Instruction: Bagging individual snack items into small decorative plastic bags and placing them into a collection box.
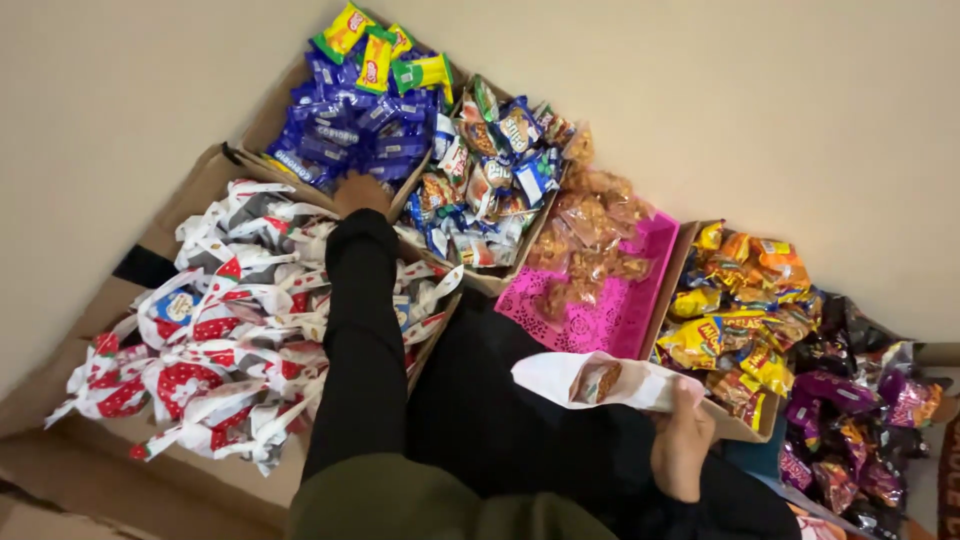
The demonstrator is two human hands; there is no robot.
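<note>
Centrally, blue packets [345, 125] beside pink tray [610, 310]

A pink perforated tray [612, 318] sits near the middle, holding clear packets of brown caramel-coloured sweets [592, 228]. Just right of it, a cardboard box [668, 292] is filled with yellow and orange snack bags [742, 298]. Beyond that box lies a loose heap of purple and dark wrapped snacks [852, 412]. Left of the tray, another cardboard box [502, 282] holds mixed small packets in blue, white and orange [488, 172]. A plain beige wall [760, 90] rises behind everything.
</note>
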